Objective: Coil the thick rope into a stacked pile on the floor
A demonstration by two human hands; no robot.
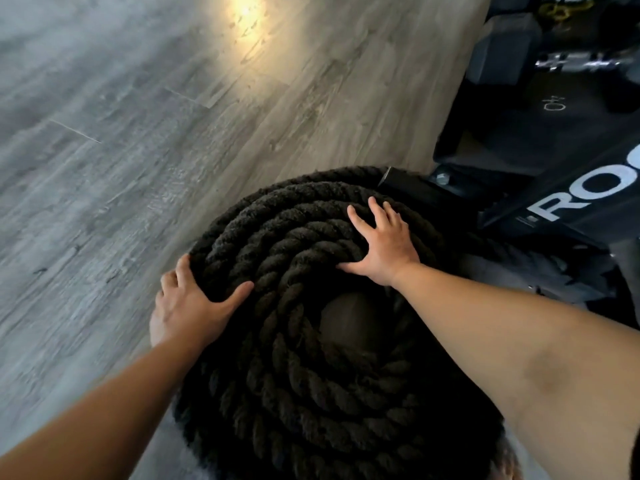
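Observation:
A thick black twisted rope (304, 375) lies in a round, stacked coil on the grey wood-look floor (138, 150). A small gap of floor shows at the coil's centre. My left hand (188, 306) wraps the coil's left outer edge, thumb on top and fingers down the side. My right hand (381, 244) lies flat with fingers spread on the top loops at the far right of the coil.
A black metal rack base (540, 188) with white lettering stands just right of the coil, one foot touching its far edge. Dark dumbbells (505, 53) sit behind it at the top right. Bare floor stretches to the left and beyond.

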